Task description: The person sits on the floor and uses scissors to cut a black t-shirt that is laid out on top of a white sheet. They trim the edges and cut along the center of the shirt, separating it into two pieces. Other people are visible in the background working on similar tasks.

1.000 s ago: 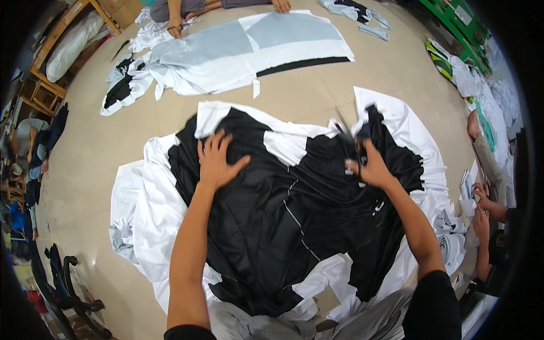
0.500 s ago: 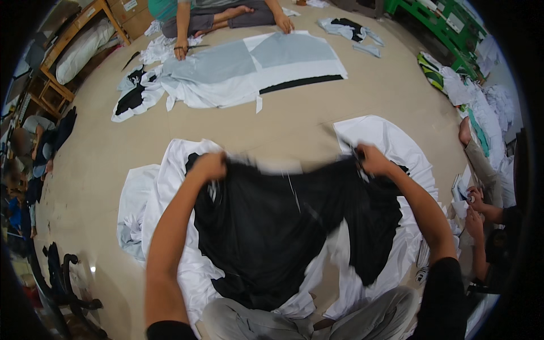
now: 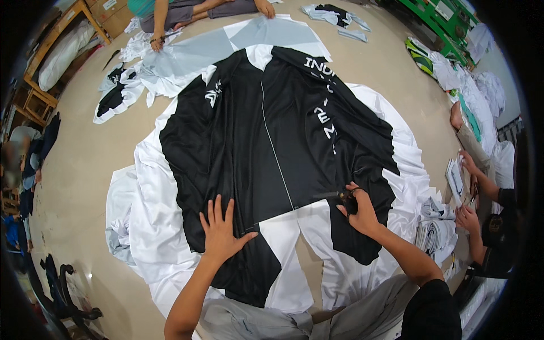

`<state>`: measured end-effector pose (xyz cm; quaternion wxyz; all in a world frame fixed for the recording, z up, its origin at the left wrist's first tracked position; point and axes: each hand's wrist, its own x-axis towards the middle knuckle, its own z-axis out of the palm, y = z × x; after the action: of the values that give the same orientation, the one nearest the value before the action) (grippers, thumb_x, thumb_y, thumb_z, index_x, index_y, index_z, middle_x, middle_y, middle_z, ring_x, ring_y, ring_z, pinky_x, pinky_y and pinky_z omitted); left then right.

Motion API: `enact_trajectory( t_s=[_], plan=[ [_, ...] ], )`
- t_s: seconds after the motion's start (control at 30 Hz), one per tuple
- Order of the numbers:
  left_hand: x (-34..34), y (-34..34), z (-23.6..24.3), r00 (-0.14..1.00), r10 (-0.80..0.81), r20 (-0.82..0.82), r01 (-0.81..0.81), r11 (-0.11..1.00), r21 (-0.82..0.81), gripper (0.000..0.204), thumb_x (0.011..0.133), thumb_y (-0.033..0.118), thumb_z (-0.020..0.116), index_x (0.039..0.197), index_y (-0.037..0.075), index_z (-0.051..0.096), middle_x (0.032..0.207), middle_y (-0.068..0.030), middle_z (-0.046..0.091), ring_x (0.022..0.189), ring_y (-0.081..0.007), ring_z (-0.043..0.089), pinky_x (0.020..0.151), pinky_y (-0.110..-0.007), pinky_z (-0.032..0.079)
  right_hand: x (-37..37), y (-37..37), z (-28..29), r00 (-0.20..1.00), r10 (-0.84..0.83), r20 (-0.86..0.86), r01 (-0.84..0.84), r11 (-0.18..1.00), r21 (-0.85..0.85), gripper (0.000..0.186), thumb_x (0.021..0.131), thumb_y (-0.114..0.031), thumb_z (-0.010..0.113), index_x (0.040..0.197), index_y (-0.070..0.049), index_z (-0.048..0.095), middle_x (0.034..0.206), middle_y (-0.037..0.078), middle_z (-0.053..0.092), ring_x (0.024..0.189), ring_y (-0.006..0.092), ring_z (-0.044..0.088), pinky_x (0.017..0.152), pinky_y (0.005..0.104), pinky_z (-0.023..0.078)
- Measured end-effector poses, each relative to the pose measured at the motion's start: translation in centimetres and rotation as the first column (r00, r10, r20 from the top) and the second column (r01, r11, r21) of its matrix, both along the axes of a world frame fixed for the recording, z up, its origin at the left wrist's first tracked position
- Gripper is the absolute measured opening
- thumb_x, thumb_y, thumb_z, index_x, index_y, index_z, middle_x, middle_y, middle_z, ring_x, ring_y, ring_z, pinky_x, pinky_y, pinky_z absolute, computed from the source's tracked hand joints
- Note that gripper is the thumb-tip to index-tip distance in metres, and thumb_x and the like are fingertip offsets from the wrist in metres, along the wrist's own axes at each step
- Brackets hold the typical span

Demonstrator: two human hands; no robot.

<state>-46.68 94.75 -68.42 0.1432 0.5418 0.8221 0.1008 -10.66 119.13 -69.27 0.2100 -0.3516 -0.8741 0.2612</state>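
A large black fabric piece with white margins lies spread on the floor before me. White lettering runs down both its sides, and a thin white line crosses its middle lengthwise. My left hand presses flat on the lower left part of the black cloth, fingers spread. My right hand grips a pair of dark scissors by the handles, on the lower right. The blades point left over the black cloth, near a white wedge at its lower edge; they look blurred. More white fabric lies bunched underneath.
Across from me, another person's hand is at a grey and white fabric piece. At right, a co-worker's hands are beside folded white cloth. A green rack and a black chair base stand at the sides.
The black fabric, held up bunched between both hands before, now lies spread out flat, reaching farther away. My left hand has let go and lies flat; the right has come nearer with the scissors.
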Motion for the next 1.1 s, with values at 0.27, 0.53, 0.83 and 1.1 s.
enact_trajectory(
  t_s=[0.27, 0.53, 0.83, 1.1],
  plan=[
    [-0.1, -2.9, -0.8, 0.999, 0.024, -0.026, -0.028, 0.986, -0.164, 0.137, 0.063, 0.087, 0.073, 0.165, 0.009, 0.022, 0.171, -0.0274, 0.006, 0.156, -0.0528, 0.005, 0.115, -0.079, 0.011, 7.9, 1.3, -0.9, 0.984, -0.059, 0.166, 0.042, 0.994, 0.101, 0.068, 0.084, -0.02, 0.085, 0.133, 0.005, 0.046, 0.142, 0.026, 0.053, 0.139, 0.0433, 0.046, 0.114, 0.0488, 0.037],
    [1.1, -4.7, 1.0, 0.999, 0.023, 0.044, -0.015, 0.986, -0.167, 0.145, 0.053, 0.09, 0.075, 0.167, 0.019, 0.019, 0.173, -0.0222, -0.001, 0.155, -0.0545, 0.004, 0.113, -0.081, 0.014, 11.3, -1.5, 1.5, 0.949, -0.088, 0.304, 0.062, 0.994, 0.093, 0.06, 0.084, -0.023, 0.083, 0.127, 0.005, 0.052, 0.136, 0.025, 0.057, 0.133, 0.0438, 0.05, 0.11, 0.0497, 0.041],
    [1.3, -4.5, 0.2, 0.999, 0.002, 0.045, 0.017, 0.909, -0.416, 0.159, 0.046, 0.09, 0.079, 0.168, 0.025, 0.001, 0.174, -0.0159, -0.011, 0.156, -0.0508, -0.008, 0.113, -0.083, 0.008, 11.5, -8.0, 0.5, 0.833, 0.185, 0.521, -0.28, 0.954, 0.109, 0.065, 0.089, -0.044, 0.074, 0.124, 0.007, 0.053, 0.128, 0.029, 0.06, 0.126, 0.0424, 0.056, 0.108, 0.0478, 0.043],
    [4.0, -8.9, -2.3, 0.989, 0.097, 0.112, -0.035, 0.889, -0.456, 0.152, 0.056, 0.076, 0.087, 0.168, 0.024, -0.001, 0.173, -0.016, -0.014, 0.156, -0.0517, -0.006, 0.117, -0.078, 0.012, 13.7, -13.9, 3.2, 0.887, 0.001, 0.461, 0.017, 0.999, -0.035, 0.067, 0.085, -0.049, 0.078, 0.112, 0.006, 0.051, 0.1, 0.031, 0.068, 0.096, 0.0509, 0.067, 0.084, 0.054, 0.054]
  ],
)
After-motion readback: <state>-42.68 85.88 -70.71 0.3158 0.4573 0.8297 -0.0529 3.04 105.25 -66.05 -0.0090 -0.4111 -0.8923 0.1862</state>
